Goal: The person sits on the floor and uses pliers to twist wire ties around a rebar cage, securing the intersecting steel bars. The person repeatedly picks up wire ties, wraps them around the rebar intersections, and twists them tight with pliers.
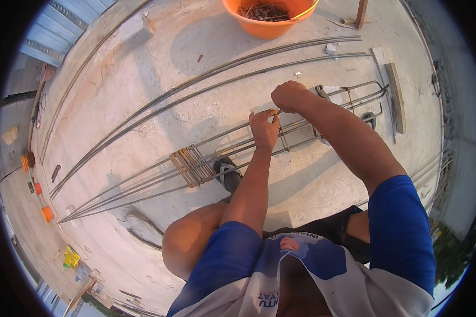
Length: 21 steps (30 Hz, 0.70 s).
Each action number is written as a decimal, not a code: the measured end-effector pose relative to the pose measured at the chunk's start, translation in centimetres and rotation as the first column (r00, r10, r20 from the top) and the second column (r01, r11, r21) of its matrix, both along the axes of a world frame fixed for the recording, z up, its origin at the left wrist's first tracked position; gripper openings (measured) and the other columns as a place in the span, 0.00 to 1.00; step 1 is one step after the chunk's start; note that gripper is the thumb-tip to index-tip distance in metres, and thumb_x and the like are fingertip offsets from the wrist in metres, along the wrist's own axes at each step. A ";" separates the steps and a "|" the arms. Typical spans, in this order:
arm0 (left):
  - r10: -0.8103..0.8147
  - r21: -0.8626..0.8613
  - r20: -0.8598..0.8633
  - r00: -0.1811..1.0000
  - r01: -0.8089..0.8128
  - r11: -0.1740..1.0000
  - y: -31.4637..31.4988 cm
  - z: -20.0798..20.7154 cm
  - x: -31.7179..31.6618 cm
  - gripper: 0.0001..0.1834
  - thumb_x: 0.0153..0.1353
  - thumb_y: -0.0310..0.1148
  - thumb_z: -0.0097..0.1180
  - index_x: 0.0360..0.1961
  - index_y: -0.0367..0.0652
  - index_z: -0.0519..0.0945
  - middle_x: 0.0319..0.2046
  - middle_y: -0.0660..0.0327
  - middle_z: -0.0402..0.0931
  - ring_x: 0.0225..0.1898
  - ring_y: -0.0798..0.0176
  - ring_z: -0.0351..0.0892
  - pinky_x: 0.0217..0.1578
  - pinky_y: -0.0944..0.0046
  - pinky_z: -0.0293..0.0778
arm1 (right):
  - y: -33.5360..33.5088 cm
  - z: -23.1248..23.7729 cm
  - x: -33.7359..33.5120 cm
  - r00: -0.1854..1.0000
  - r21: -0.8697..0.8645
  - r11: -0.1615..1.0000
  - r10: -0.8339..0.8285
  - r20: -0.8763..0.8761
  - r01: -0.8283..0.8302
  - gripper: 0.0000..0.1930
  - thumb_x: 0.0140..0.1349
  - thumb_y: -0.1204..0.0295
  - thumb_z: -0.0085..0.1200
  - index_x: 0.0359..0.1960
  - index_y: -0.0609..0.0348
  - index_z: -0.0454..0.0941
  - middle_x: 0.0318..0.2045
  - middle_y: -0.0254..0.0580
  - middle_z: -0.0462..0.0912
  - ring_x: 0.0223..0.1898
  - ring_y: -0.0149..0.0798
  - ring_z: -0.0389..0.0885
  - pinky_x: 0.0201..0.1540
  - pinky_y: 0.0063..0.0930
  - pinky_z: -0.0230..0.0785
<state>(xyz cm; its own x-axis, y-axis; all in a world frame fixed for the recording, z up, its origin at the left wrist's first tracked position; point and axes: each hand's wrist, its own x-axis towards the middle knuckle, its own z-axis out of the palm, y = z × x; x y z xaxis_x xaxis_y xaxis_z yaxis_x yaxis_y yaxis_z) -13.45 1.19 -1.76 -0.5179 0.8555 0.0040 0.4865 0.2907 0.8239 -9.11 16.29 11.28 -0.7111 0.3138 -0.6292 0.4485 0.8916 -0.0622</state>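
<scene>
A long cage of steel reinforcing bars [232,153] lies across in front of me, raised in part off the concrete. My left hand [264,128] pinches the upper corner of a rectangular stirrup [283,138] where it meets the far bar. Just right of it and farther off, my right hand [290,97] is closed in a fist over the same bar; what is inside it is hidden. A bundle of several rusty stirrups [192,167] sits around the bars to the left. Another stirrup [350,100] stands nearer the bars' hooked right ends.
Long loose bars [195,79] lie beyond the cage. An orange basin [267,27] with dark scraps in it stands at the far side. A wooden plank [395,100] lies at the right. My shod foot [228,175] is under the bars; loose wire [143,224] lies at left.
</scene>
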 end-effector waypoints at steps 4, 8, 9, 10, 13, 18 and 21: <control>0.008 -0.030 -0.024 1.000 -0.008 1.000 0.2 0.5 0.0 0.10 0.54 0.31 0.66 0.39 0.47 0.85 0.37 0.62 0.85 0.44 0.56 0.81 0.65 0.47 0.58 | -0.3 0.5 -1.1 1.000 -0.151 0.988 -0.028 0.007 0.029 0.07 0.55 0.75 0.60 0.35 0.61 0.86 0.37 0.54 0.86 0.42 0.52 0.86 0.46 0.42 0.78; 0.040 -0.043 -0.001 0.999 -0.040 0.998 0.4 1.2 0.0 0.10 0.55 0.30 0.65 0.38 0.42 0.83 0.37 0.60 0.85 0.45 0.54 0.81 0.65 0.47 0.58 | -0.6 0.3 -1.9 0.996 -0.204 0.975 -0.088 0.004 0.087 0.07 0.55 0.74 0.60 0.35 0.61 0.85 0.36 0.54 0.86 0.41 0.52 0.86 0.45 0.42 0.78; 0.062 -0.046 0.021 0.998 -0.061 0.997 0.5 1.4 0.0 0.11 0.55 0.30 0.65 0.40 0.41 0.82 0.37 0.59 0.85 0.45 0.54 0.81 0.65 0.47 0.58 | -0.7 0.0 -2.0 0.995 -0.222 0.971 -0.096 -0.010 0.091 0.07 0.56 0.74 0.59 0.34 0.61 0.85 0.36 0.54 0.86 0.41 0.52 0.86 0.45 0.43 0.78; 0.087 -0.022 0.039 0.995 -0.086 0.996 0.5 1.5 0.1 0.12 0.55 0.30 0.65 0.41 0.39 0.81 0.37 0.59 0.85 0.45 0.54 0.80 0.66 0.47 0.58 | -0.7 -0.3 -2.1 0.994 -0.236 0.967 -0.107 -0.021 0.099 0.07 0.56 0.73 0.59 0.34 0.62 0.85 0.36 0.53 0.86 0.41 0.52 0.86 0.45 0.43 0.78; 0.088 -0.045 0.052 0.995 -0.085 0.995 0.5 1.5 0.0 0.18 0.50 0.31 0.67 0.43 0.41 0.82 0.42 0.57 0.82 0.54 0.42 0.72 0.62 0.45 0.64 | -0.5 -2.1 -1.8 0.991 -0.228 0.969 -0.115 -0.066 0.097 0.07 0.57 0.72 0.59 0.34 0.61 0.85 0.36 0.53 0.86 0.41 0.52 0.86 0.44 0.43 0.78; 0.042 -0.060 0.034 0.999 -0.040 0.997 0.3 1.5 -0.1 0.24 0.51 0.32 0.67 0.50 0.42 0.77 0.42 0.57 0.81 0.54 0.41 0.71 0.59 0.45 0.64 | 0.6 -5.5 -0.7 0.948 -0.126 0.954 -0.289 -0.135 0.273 0.08 0.58 0.71 0.58 0.35 0.60 0.84 0.37 0.53 0.86 0.41 0.52 0.86 0.45 0.44 0.78; 0.050 -0.059 0.067 0.996 -0.046 0.997 0.1 1.7 0.0 0.26 0.52 0.32 0.67 0.53 0.44 0.75 0.41 0.54 0.81 0.53 0.41 0.71 0.58 0.46 0.64 | 0.6 -5.9 0.7 0.911 -0.093 0.919 -0.393 -0.122 0.384 0.09 0.59 0.72 0.55 0.37 0.59 0.84 0.38 0.51 0.87 0.42 0.52 0.86 0.45 0.42 0.79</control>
<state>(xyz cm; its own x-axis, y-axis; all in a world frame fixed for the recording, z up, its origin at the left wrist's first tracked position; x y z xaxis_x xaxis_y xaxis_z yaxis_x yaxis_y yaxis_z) -13.45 1.34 -0.05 -0.5556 0.8274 -0.0813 0.4138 0.3600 0.8362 -8.44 16.91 5.42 -0.6209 0.5440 -0.5644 0.7419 0.6404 -0.1989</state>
